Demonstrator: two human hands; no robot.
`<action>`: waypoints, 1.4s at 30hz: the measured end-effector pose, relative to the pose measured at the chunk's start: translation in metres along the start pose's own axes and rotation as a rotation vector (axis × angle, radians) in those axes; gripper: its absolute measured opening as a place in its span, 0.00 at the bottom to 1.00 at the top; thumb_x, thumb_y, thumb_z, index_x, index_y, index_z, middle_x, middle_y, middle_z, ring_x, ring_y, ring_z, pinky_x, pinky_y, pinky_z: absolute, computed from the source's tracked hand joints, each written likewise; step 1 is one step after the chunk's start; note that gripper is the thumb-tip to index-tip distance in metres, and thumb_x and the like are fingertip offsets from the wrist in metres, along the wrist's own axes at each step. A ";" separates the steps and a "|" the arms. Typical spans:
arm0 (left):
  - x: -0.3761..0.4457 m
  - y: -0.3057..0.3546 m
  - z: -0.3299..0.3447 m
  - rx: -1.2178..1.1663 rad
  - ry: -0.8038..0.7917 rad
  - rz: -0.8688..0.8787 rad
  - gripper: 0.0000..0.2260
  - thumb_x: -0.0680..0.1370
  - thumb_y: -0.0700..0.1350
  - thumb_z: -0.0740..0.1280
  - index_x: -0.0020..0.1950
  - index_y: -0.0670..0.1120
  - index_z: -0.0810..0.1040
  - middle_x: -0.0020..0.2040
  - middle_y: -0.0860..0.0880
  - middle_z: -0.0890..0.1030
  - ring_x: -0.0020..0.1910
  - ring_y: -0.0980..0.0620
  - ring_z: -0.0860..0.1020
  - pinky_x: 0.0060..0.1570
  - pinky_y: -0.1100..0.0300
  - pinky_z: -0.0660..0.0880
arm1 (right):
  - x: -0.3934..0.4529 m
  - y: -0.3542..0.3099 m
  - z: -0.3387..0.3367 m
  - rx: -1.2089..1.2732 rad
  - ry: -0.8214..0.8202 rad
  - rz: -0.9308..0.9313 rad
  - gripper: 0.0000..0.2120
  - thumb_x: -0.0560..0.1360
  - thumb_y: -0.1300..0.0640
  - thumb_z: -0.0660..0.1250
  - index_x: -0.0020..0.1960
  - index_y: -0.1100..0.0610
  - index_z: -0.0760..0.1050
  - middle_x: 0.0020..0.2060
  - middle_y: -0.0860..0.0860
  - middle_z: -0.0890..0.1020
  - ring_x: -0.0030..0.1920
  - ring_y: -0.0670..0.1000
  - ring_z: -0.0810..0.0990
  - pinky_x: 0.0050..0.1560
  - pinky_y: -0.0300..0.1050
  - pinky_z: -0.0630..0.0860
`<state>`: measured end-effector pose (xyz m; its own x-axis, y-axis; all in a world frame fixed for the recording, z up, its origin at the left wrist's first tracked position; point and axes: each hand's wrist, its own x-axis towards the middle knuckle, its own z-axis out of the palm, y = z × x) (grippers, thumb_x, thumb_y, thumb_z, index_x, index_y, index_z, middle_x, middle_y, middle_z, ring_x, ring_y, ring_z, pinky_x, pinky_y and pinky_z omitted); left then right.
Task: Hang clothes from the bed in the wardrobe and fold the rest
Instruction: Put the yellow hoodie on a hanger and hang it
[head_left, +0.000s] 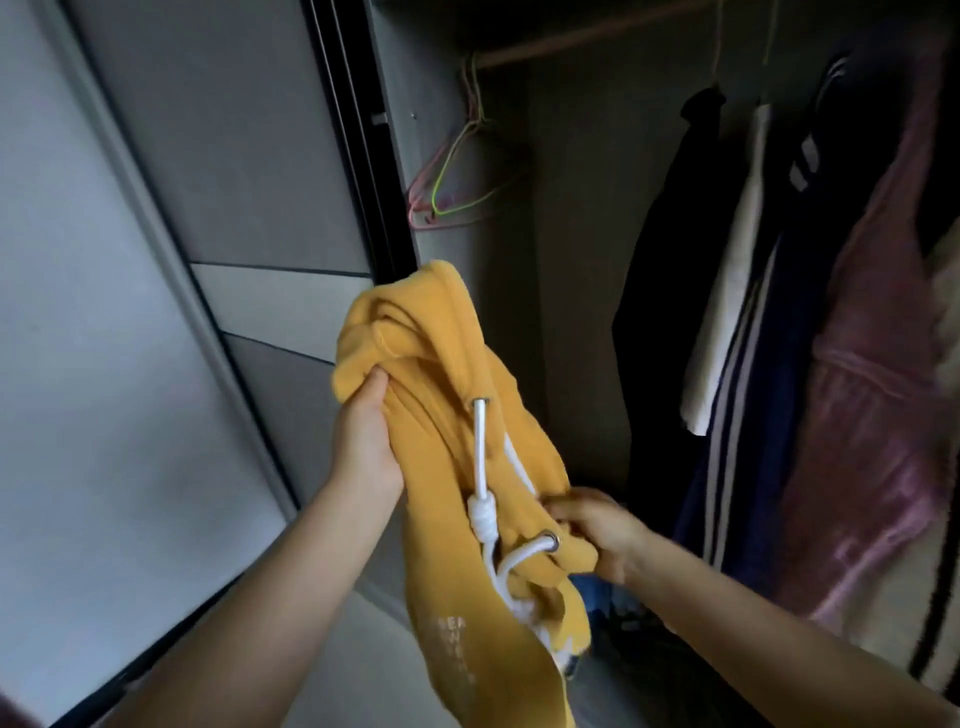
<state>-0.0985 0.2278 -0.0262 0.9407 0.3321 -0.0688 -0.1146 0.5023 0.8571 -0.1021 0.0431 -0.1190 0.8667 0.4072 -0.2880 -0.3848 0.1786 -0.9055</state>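
A yellow hoodie (441, 415) was held up in front of the open wardrobe (571, 260), level with its left side wall and below the hanging rail (587, 36). The garment was bunched, with its long axis running steeply from an upper end near the door edge down toward the lower middle of the view; the lower part hung loose toward the floor, with pale printed lettering seen on it.

The left hand (366, 441) was closed on the upper bunch of fabric, thumb pressed over a fold, the forearm reaching up from below. The right hand (597, 530) was closed on a lower fold at the garment's right edge, fingers curled into the cloth just beside a metal eyelet (551, 541). A white drawstring (480, 457) ran down from a second eyelet higher up, was knotted at mid-length, and looped back toward the lower eyelet.

Empty wire hangers (452, 176), pink and green, were noted on the rail's left end, apart from the hoodie. Further right, a black garment (670, 260), a white garment (727, 301), a navy striped garment (748, 415) and a pink garment (872, 364) were hung side by side. A grey sliding door (156, 260) was recorded at the left.
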 end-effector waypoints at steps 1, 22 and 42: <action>0.015 0.010 -0.008 -0.021 -0.008 0.009 0.13 0.80 0.50 0.58 0.57 0.44 0.75 0.49 0.46 0.79 0.45 0.50 0.78 0.38 0.56 0.72 | 0.015 -0.014 0.010 0.024 0.066 -0.038 0.06 0.68 0.68 0.67 0.36 0.62 0.71 0.22 0.53 0.74 0.21 0.48 0.73 0.22 0.34 0.69; 0.230 0.032 -0.095 1.233 -0.777 0.147 0.37 0.67 0.60 0.71 0.71 0.48 0.64 0.69 0.52 0.68 0.68 0.54 0.67 0.67 0.60 0.64 | 0.180 -0.181 0.152 0.016 0.107 -0.590 0.12 0.76 0.67 0.56 0.37 0.60 0.73 0.23 0.48 0.76 0.27 0.45 0.77 0.30 0.35 0.76; 0.308 0.117 0.011 0.729 -0.260 0.543 0.11 0.75 0.35 0.63 0.35 0.47 0.72 0.32 0.49 0.74 0.35 0.51 0.73 0.37 0.59 0.69 | 0.317 -0.330 0.076 -0.893 0.610 -0.800 0.14 0.76 0.51 0.65 0.47 0.63 0.77 0.31 0.50 0.73 0.32 0.47 0.70 0.32 0.35 0.66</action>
<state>0.1814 0.3795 0.0585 0.8691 0.1412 0.4741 -0.4130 -0.3206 0.8525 0.2758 0.1817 0.1125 0.8461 -0.0365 0.5317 0.4242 -0.5578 -0.7134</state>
